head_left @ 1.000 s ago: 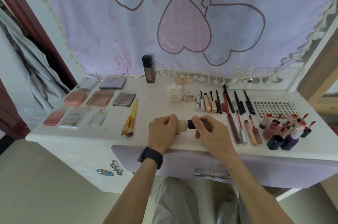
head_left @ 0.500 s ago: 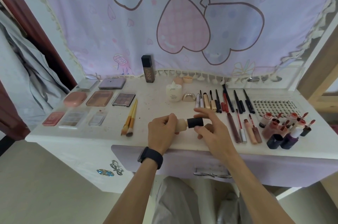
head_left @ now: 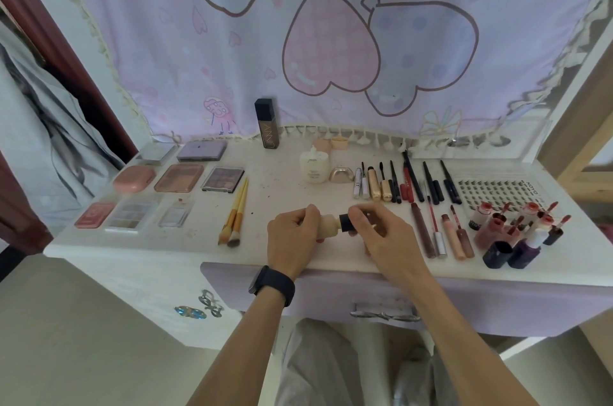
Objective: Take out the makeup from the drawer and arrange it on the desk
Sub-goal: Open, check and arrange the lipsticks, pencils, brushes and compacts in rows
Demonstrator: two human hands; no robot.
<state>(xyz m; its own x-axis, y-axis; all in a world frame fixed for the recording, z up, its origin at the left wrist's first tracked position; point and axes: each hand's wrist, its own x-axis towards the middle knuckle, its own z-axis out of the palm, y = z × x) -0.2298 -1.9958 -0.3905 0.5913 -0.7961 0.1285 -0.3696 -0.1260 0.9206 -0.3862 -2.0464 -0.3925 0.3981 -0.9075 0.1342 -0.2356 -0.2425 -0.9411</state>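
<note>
Closest to me is the drawer (head_left: 381,293), under the front edge of the desk (head_left: 282,186). It looks shut, so I think nearly all the makeup is out. Just past it, near the middle of the front edge, both my hands are on one small tan bottle (head_left: 328,226). My left hand (head_left: 292,239) is wrapped round its fat body. My right hand (head_left: 384,233) has its fingers pinched on the black cap (head_left: 345,222). The bottle is on its side, and I cannot tell if it touches the desk.

Here is what could go wrong. If the cap comes loose while the bottle is sideways, the runny stuff inside may drip on the desk. If I lay the bottle down like this, it is round and could roll off the front edge. Standing it up seems safer.

Just to the left lie two yellow brushes (head_left: 235,216), and just to the right lie the long lip tubes (head_left: 441,233). My right wrist is near those tubes, so a quick move could knock them crooked. Toward the front right corner the little bottles (head_left: 517,236) stand packed together, and one bump may tip many.

Farther back are the white bottle (head_left: 313,167) and the row of pencils (head_left: 408,183). At the back edge a tall dark box (head_left: 268,123) stands alone, and a long reach could push it over.
</note>
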